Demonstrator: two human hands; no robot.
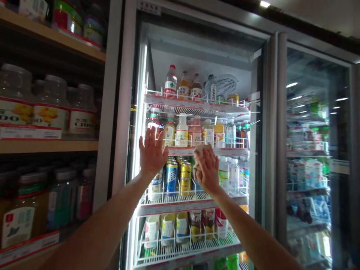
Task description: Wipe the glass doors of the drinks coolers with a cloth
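Note:
My left hand (153, 153) is spread against the glass door (197, 48) of a drinks fridge, palm forward and holding nothing. To its right, my right hand (207, 168) presses a beige crumpled cloth (201, 150) to the same glass, fingers over it. Part of the cloth is hidden under the hand. Behind the glass stand rows of bottles and cans, among them a gold can (185, 178) and a blue can (171, 178) between my two hands.
On the left, a wooden shelf unit (50, 146) carries several bottles. A second fridge door (306, 112) is at the right, beyond a metal frame (272, 131). White wire racks (194, 204) hold the drinks inside the fridge.

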